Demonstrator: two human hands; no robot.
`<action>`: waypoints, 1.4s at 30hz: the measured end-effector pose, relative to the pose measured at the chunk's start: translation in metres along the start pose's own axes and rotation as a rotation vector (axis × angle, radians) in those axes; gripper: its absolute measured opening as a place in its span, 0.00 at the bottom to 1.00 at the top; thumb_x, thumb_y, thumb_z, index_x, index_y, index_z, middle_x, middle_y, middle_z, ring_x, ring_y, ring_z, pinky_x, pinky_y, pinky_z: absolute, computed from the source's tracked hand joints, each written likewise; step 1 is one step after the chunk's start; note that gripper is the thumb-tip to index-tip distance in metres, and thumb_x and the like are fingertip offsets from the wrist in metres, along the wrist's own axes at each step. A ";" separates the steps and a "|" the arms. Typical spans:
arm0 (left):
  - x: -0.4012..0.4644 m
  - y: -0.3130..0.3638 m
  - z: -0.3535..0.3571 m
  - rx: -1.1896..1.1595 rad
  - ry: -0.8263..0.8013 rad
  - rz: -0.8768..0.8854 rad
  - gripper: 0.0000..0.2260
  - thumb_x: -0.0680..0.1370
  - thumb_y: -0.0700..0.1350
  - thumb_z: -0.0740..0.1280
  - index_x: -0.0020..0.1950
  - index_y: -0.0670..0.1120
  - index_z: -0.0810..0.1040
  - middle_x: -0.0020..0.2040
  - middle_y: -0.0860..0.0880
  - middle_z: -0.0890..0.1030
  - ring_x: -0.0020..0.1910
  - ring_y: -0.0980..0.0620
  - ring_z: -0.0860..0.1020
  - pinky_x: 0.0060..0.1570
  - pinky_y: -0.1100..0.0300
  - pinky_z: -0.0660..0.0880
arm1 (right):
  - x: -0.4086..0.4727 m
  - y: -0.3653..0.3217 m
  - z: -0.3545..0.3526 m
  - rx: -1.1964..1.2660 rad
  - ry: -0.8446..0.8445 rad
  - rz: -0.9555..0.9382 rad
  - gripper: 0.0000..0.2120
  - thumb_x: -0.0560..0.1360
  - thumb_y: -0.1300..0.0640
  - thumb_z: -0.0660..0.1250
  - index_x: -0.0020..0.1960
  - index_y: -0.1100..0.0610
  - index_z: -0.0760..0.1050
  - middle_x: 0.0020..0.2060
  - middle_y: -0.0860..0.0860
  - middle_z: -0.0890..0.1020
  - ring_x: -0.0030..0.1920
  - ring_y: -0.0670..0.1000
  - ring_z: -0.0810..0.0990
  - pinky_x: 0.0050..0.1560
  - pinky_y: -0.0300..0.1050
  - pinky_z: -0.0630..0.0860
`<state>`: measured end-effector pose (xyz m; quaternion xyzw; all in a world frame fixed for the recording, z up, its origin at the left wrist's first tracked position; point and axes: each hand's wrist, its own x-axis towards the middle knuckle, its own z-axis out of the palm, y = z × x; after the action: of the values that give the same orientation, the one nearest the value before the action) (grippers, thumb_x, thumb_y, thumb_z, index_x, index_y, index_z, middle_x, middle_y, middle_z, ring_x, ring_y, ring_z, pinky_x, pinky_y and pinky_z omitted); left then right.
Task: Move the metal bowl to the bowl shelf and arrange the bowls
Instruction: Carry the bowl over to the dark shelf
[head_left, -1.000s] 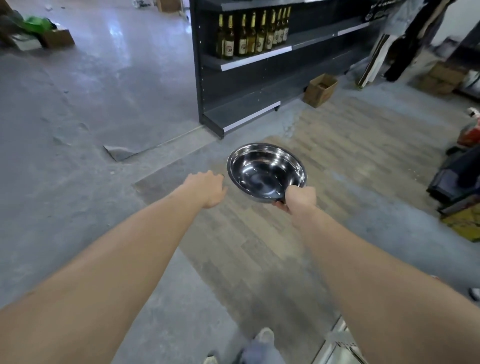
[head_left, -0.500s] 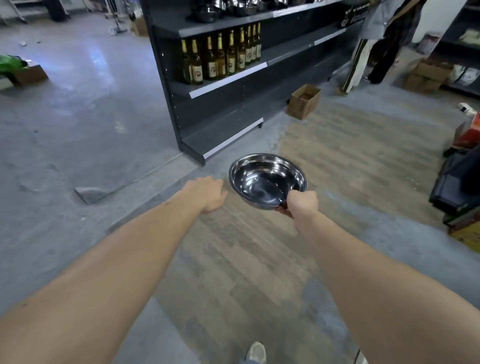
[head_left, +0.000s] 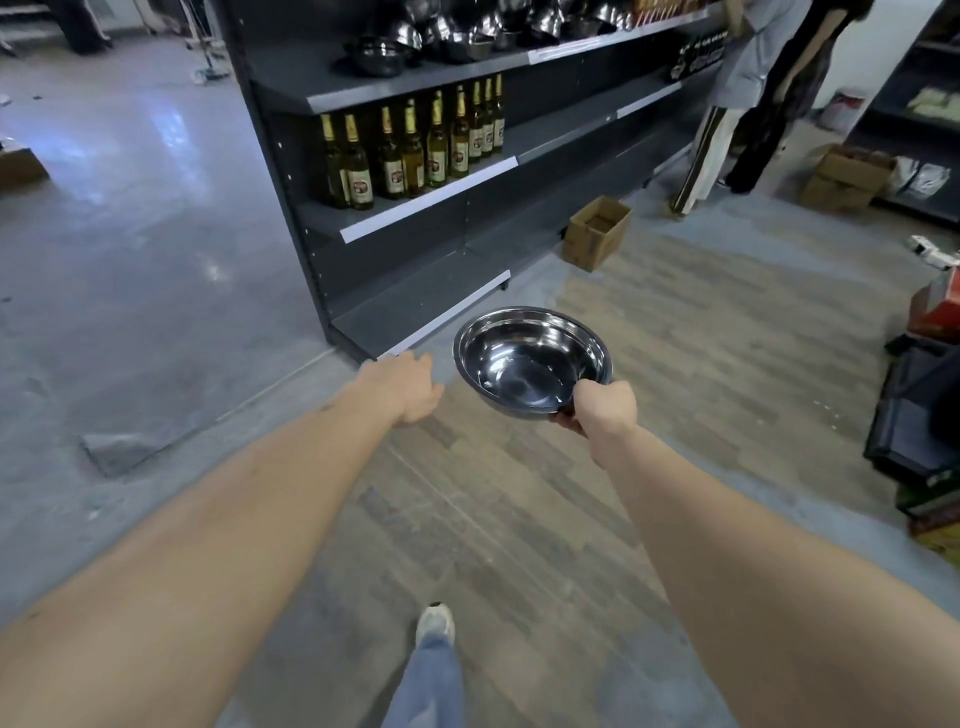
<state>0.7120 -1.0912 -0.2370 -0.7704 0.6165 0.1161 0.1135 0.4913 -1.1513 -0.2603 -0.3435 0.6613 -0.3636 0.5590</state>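
Observation:
My right hand (head_left: 605, 408) grips the near rim of a shiny metal bowl (head_left: 524, 358), held level over the floor in front of me. Just left of the bowl, and apart from it, my left hand (head_left: 408, 387) reaches forward empty with its fingers curled down. Ahead stands a dark grey shelf unit (head_left: 415, 208). Its upper shelf (head_left: 415, 73) carries several metal bowls (head_left: 457, 36), some stacked and some tipped.
Several glass bottles (head_left: 415, 150) fill the shelf below the bowls. A cardboard box (head_left: 595, 234) lies on the floor by the unit. A person (head_left: 743, 83) stands at the unit's far end. Boxes and dark crates (head_left: 919, 415) line the right side. My foot (head_left: 435, 626) steps forward.
I have walked closer to the shelf unit, and the view has tilted up so the shelf with bowls now shows. Both hands keep the same pose, the bowl still in the right.

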 end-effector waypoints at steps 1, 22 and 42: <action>0.021 -0.004 -0.003 -0.002 0.000 0.002 0.23 0.83 0.54 0.51 0.75 0.43 0.63 0.71 0.42 0.68 0.69 0.40 0.69 0.66 0.46 0.68 | 0.015 -0.008 0.009 -0.005 0.006 -0.005 0.21 0.72 0.68 0.56 0.65 0.66 0.71 0.58 0.64 0.80 0.38 0.63 0.85 0.20 0.38 0.74; 0.370 -0.080 -0.124 -0.022 -0.037 -0.016 0.25 0.83 0.56 0.51 0.78 0.46 0.60 0.75 0.43 0.65 0.71 0.40 0.68 0.67 0.46 0.67 | 0.284 -0.191 0.186 -0.053 0.008 -0.020 0.21 0.72 0.67 0.55 0.64 0.65 0.71 0.52 0.63 0.83 0.25 0.58 0.84 0.27 0.44 0.81; 0.655 -0.090 -0.259 0.005 0.030 -0.210 0.26 0.83 0.56 0.53 0.79 0.46 0.58 0.76 0.42 0.62 0.75 0.40 0.62 0.71 0.42 0.64 | 0.580 -0.389 0.306 -0.016 -0.128 -0.008 0.25 0.72 0.70 0.55 0.69 0.66 0.69 0.59 0.65 0.79 0.36 0.63 0.85 0.21 0.40 0.77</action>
<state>0.9494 -1.7598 -0.1975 -0.8323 0.5341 0.0907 0.1177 0.7314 -1.8741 -0.2417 -0.3734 0.6256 -0.3377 0.5960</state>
